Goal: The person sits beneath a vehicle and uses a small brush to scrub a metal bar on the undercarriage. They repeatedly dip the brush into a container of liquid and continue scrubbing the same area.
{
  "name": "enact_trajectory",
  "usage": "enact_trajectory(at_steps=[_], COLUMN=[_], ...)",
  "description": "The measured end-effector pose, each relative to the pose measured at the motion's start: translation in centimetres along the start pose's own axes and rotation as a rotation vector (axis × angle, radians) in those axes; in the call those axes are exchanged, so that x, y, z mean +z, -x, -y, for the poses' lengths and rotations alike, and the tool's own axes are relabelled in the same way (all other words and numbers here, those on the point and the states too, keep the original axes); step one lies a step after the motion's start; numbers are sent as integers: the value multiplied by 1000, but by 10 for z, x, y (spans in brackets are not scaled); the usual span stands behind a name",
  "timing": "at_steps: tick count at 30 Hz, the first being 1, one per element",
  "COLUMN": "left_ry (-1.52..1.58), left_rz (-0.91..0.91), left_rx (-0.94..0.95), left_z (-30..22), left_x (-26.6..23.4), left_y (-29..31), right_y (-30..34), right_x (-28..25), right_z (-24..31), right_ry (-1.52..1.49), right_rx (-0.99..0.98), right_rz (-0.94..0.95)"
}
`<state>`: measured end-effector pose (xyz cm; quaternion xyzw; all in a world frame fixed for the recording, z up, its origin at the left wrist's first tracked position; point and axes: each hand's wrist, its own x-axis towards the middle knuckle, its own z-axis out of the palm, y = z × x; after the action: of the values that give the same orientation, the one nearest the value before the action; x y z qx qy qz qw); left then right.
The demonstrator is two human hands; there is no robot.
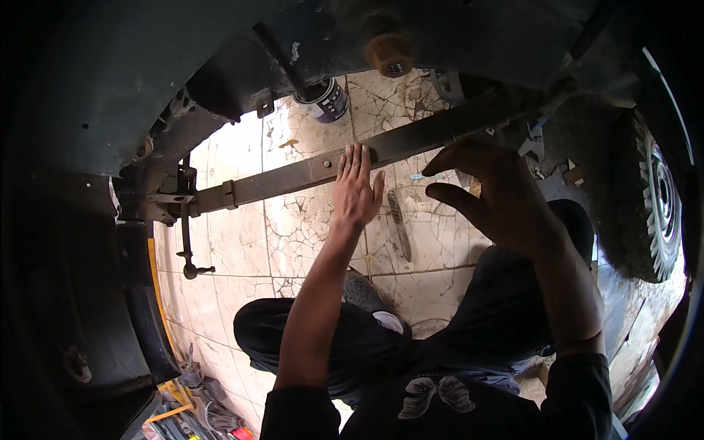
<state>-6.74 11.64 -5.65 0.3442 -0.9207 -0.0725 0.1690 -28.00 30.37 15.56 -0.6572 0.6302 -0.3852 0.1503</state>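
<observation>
A long dark leaf spring (275, 183) runs across in front of me, under the vehicle, with a small bolt head (328, 164) near its middle. My left hand (356, 189) lies on it just right of that bolt, fingers stretched out. Raised to the right is my right hand (495, 192), its thumb and fingers curved apart with nothing visible between them. Below the spring, a narrow dark tool with a textured upper part (398, 220) lies on the floor between my hands; its exact kind is unclear.
Behind the spring stands a paint can (330, 104). A rusty threaded fitting (390, 57) hangs overhead. At left, a rod with a ball end (191, 270) points down. A wheel (664, 194) stands at right. Mixed tools and parts (198, 411) lie lower left on cracked tiles (235, 249).
</observation>
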Motion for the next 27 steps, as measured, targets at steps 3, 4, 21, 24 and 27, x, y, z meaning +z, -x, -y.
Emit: enact_trajectory(at_steps=[3,4,21,24,27], left_ry=[-18,-31,61,77,143], left_rz=[38,30,91,39,-7], left_rx=[-7,-26,-20,-3,10], left_z=[-2,-8,-21,-25,-27], left_x=[-1,1,5,0,10], left_y=[20,18,17,-2,-39], right_y=[1,-1,-15,-38,-71], right_x=[6,5,-10,30,68], right_z=[-6,-7,-81,-85,-108], right_ry=[62,173,297,480,706], right_rx=[-74,-57,177,51,42], right_rz=[-95,-174,-59,111,118])
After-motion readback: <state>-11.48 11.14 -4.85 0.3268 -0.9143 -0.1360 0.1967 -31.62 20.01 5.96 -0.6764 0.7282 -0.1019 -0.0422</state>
